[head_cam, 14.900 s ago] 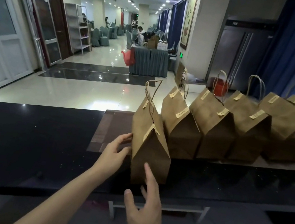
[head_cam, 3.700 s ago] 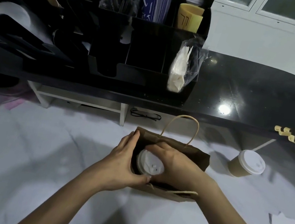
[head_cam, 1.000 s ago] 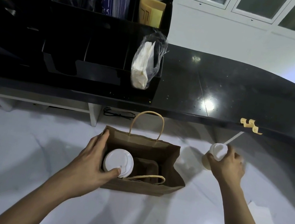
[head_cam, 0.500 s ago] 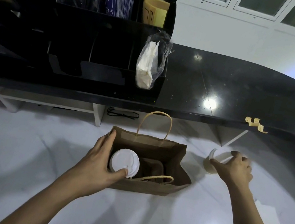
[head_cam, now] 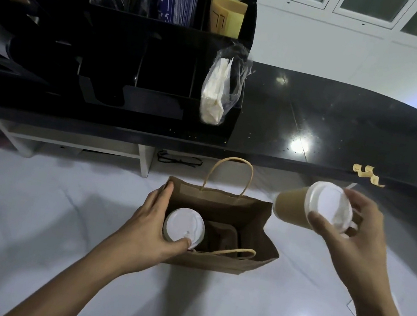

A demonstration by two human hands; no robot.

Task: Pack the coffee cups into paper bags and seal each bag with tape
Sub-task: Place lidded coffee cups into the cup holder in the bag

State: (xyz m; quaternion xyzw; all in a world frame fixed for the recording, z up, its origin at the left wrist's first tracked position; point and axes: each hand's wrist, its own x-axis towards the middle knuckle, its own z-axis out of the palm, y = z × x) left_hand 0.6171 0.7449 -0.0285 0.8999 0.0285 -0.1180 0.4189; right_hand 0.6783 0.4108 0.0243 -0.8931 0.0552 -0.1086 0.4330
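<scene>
I see the brown paper bag (head_cam: pixel 221 204) standing open on the white worktop (head_cam: pixel 50 227). One twine handle is upright at the far side, the other folded down over the near rim.

My left hand (head_cam: pixel 151 224) clasps the bag's left end. Its fingers lie along the outside of the left wall, and the thumb hooks over the near rim, touching the white lid of the packed coffee cup (head_cam: pixel 184 226). That cup sits upright in the left slot of a dark cup carrier (head_cam: pixel 221 236) inside the bag; the slot beside it is vacant.

My right hand (head_cam: pixel 349 238) grips the second coffee cup (head_cam: pixel 293 209) by its lid, fingers and thumb curled round the rim. The cup is in the air just beside the bag's far right corner, tilted with its base toward the bag.

On the black worktop (head_cam: pixel 320 116) behind, curled tape strips (head_cam: pixel 366 173) hang on the front edge. A plastic-wrapped stack of napkins (head_cam: pixel 215 95) stands in a black organiser (head_cam: pixel 134 66).
</scene>
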